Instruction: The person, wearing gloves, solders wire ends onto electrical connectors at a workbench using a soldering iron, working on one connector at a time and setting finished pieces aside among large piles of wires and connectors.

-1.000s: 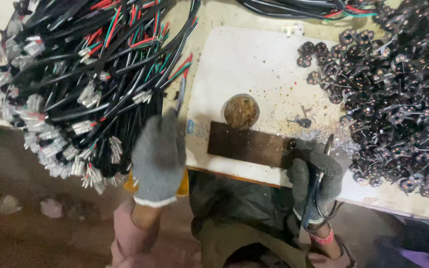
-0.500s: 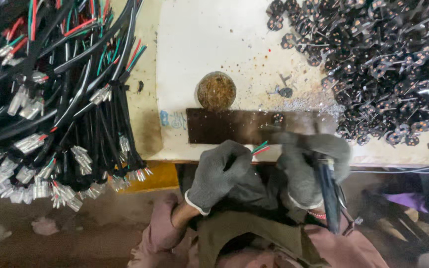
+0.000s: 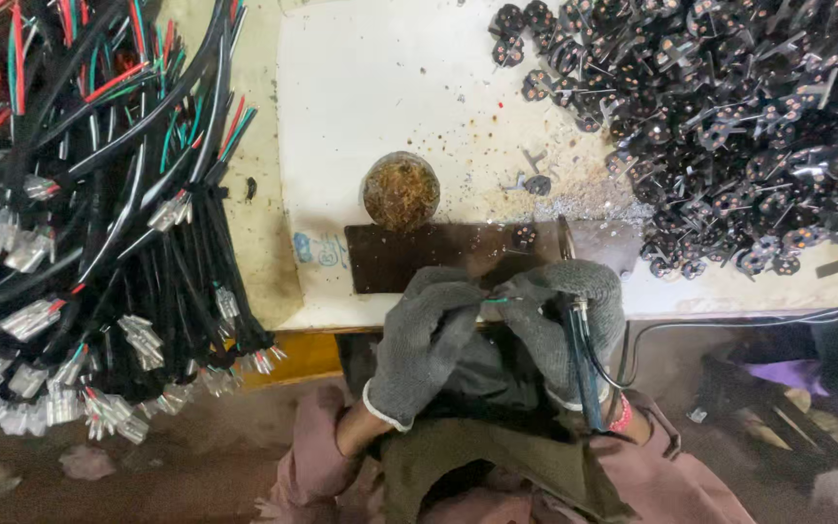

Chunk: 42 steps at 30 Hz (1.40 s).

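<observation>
Left hand [image 3: 426, 335] and right hand [image 3: 560, 311], fingers pinching a thin green wire [image 3: 499, 300] at the bench's [image 3: 380, 87] near edge, risk burns: soldering iron [image 3: 582, 364] gripped alongside.

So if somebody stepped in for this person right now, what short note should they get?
Left hand: gloved, pinching a thin green wire at the table edge.
Right hand: gloved, on the same wire, also holding a soldering iron, tip up.
Cable bundle: hanging at the left.
Black plug parts: heaped at the right.
Dark metal plate and round tip-cleaner pot: just ahead.
Done and left: cannot tell.
</observation>
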{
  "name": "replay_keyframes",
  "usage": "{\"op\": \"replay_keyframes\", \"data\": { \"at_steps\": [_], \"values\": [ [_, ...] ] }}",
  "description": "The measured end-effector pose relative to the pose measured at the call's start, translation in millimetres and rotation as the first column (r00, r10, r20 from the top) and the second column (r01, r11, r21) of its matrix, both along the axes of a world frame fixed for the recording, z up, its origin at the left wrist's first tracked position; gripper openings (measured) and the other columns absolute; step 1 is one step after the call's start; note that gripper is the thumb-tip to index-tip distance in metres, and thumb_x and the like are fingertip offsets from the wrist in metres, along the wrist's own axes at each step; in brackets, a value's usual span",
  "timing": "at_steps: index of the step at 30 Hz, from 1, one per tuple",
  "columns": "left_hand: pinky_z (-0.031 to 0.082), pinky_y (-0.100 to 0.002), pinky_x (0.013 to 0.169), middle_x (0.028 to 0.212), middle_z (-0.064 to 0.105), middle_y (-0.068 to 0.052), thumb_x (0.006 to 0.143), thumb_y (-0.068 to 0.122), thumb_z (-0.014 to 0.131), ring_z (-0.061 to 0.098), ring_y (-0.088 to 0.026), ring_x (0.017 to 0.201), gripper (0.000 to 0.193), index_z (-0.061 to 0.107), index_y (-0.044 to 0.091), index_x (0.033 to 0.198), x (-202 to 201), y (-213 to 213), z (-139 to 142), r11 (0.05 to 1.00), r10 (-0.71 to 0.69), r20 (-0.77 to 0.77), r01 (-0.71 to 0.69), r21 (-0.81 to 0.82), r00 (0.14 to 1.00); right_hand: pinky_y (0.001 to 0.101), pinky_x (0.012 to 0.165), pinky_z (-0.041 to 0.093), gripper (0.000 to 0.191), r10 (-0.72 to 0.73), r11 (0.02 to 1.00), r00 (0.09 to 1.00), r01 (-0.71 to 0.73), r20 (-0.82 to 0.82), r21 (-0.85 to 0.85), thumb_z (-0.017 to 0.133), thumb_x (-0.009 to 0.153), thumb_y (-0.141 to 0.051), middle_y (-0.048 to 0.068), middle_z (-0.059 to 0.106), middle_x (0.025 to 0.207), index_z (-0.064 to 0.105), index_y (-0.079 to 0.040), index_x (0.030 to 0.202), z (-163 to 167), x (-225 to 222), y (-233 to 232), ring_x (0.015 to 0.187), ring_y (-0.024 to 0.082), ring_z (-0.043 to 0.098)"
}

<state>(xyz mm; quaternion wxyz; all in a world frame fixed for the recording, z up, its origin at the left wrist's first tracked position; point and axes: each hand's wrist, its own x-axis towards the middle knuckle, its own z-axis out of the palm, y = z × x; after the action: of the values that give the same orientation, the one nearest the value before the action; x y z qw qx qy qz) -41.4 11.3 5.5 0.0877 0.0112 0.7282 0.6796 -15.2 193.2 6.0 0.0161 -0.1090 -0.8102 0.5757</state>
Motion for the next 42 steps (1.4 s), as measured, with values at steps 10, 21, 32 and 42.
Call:
{"op": "replay_keyframes", "data": {
  "at_steps": [10, 21, 32, 42],
  "values": [
    [0.054, -0.037, 0.086, 0.105, 0.064, -0.016, 0.094, 0.01, 0.067, 0.065, -0.032, 0.095, 0.014, 0.063, 0.001, 0.105, -2, -10, 1, 0.979, -0.195, 0.159, 0.182, 0.094, 0.968, 0.0337, 0.071, 0.057, 0.043, 0.129, 0.909, 0.941, -0.238, 0.313, 0.341, 0.095, 0.072, -0.01, 0.01, 0.079, 0.091, 0.067, -0.014, 0.106, 14, -6, 15, 0.08, 0.019, 0.074],
    [0.053, -0.033, 0.085, 0.102, 0.065, -0.014, 0.101, 0.013, 0.061, 0.065, -0.025, 0.091, 0.015, 0.062, 0.002, 0.111, 0, -8, 6, 0.982, -0.082, 0.326, 0.021, 0.186, 0.942, 0.0306, 0.077, 0.058, 0.047, 0.122, 0.992, 0.972, -0.127, 0.199, 0.012, 0.09, 0.078, -0.008, 0.01, 0.072, 0.108, 0.065, -0.006, 0.118, 9, -3, 4, 0.09, 0.016, 0.07],
    [0.054, -0.037, 0.073, 0.094, 0.074, -0.015, 0.095, 0.021, 0.07, 0.073, -0.031, 0.086, 0.02, 0.071, 0.005, 0.107, -2, -16, 10, 0.954, -0.242, 0.243, 0.276, -0.114, 0.939, 0.033, 0.091, 0.059, 0.047, 0.215, 0.964, 0.969, -0.191, 0.118, -0.187, 0.081, 0.088, -0.002, 0.008, 0.072, 0.113, 0.056, -0.007, 0.127, 17, -14, 12, 0.104, 0.017, 0.072],
    [0.056, -0.036, 0.073, 0.097, 0.073, -0.016, 0.096, 0.018, 0.071, 0.072, -0.03, 0.085, 0.018, 0.071, 0.005, 0.108, 3, -11, 6, 0.979, -0.202, 0.172, 0.202, 0.016, 0.964, 0.0341, 0.089, 0.056, 0.045, 0.113, 0.988, 0.975, -0.089, 0.192, -0.13, 0.075, 0.09, 0.004, 0.012, 0.065, 0.115, 0.051, -0.006, 0.127, 20, 0, 3, 0.102, 0.019, 0.066]
  ]
}}
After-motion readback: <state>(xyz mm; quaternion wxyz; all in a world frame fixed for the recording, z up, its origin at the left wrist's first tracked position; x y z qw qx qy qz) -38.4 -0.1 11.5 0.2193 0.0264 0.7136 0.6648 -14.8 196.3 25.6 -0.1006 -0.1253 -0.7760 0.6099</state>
